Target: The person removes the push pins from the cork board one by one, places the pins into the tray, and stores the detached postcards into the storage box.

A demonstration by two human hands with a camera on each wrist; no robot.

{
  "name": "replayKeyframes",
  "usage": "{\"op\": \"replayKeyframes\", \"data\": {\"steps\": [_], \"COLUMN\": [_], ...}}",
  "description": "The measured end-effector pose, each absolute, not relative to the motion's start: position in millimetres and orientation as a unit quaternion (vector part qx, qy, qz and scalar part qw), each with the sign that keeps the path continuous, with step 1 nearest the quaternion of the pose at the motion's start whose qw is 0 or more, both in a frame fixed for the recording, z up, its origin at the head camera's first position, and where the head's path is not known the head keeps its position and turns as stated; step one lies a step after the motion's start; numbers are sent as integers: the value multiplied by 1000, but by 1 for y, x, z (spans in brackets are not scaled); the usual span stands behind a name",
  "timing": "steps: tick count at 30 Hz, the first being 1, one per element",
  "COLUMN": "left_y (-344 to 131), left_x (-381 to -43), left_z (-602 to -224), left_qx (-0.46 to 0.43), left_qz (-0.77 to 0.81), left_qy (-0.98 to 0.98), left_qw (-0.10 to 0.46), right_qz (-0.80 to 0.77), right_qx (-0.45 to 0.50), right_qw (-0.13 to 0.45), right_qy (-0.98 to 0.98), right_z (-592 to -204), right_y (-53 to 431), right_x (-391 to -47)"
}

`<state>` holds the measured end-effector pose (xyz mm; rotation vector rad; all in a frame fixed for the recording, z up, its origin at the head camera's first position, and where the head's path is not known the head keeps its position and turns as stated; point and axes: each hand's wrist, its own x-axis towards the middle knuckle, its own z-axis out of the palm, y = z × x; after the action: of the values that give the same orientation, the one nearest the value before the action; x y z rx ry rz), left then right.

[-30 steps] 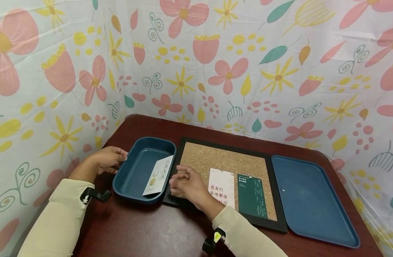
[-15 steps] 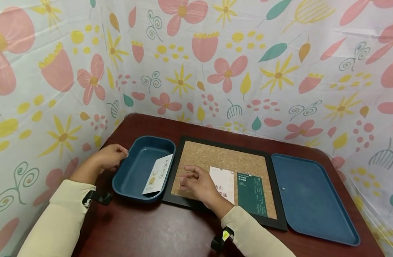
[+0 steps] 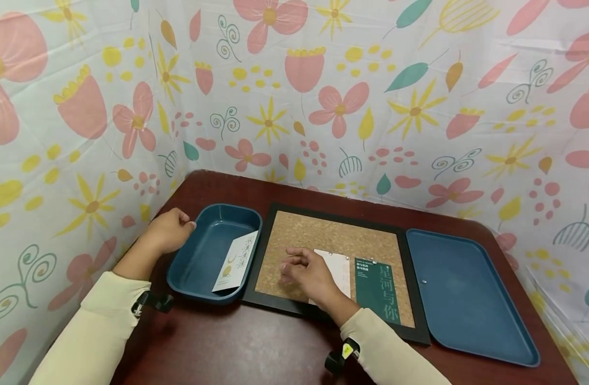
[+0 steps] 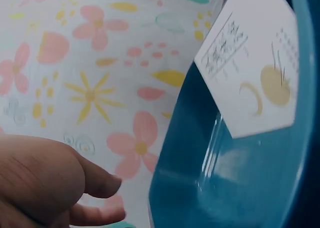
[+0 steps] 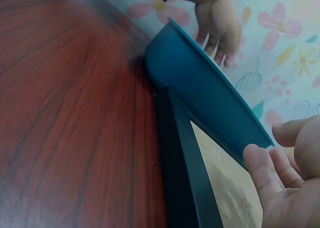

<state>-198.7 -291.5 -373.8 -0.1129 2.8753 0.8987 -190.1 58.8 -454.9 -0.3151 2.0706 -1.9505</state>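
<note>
My left hand (image 3: 170,233) hovers at the left rim of a deep blue tray (image 3: 198,270), its fingers loosely bent around nothing. In the left wrist view a gap shows between its fingertips and the tray wall. A white card (image 3: 235,263) with dark lettering and a yellow drawing leans inside the tray, against its right wall. My right hand (image 3: 310,271), fingers relaxed and holding nothing, is over the black-framed cork board (image 3: 294,227). It partly hides a pale card (image 3: 341,267) pinned there. Beside that card, a green card (image 3: 377,291) is pinned to the cork.
A shallow blue tray (image 3: 472,299) lies right of the board, with a small shiny pin (image 3: 424,281) near its left edge. Everything stands on a dark red wooden table (image 3: 217,342). A flower-patterned cloth (image 3: 275,107) encloses the back and left side.
My right hand has moved right, from the tray's right edge to over the cork board. My left hand has shifted slightly up and right at the rim, its fingers leaving the tray's outer side.
</note>
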Motion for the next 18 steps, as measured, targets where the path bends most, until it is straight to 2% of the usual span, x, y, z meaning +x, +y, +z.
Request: {"op": "replayKeyframes", "data": {"steps": [5, 8, 18], "left_y": [-268, -252, -212], "left_x": [-189, -182, -168], "left_z": [-368, -365, -366], "left_qx": [-8, 21, 128], "left_qz": [277, 277, 261], "left_qy": [960, 958, 953], "left_qw": [-29, -64, -90], "right_qz": [-665, -662, -632], "right_qx": [-104, -99, -95], "right_qw": [134, 137, 113], "right_qy": [727, 730, 761], "right_z": [-456, -457, -446], "right_y": [66, 70, 76], "right_x": [-193, -193, -192]}}
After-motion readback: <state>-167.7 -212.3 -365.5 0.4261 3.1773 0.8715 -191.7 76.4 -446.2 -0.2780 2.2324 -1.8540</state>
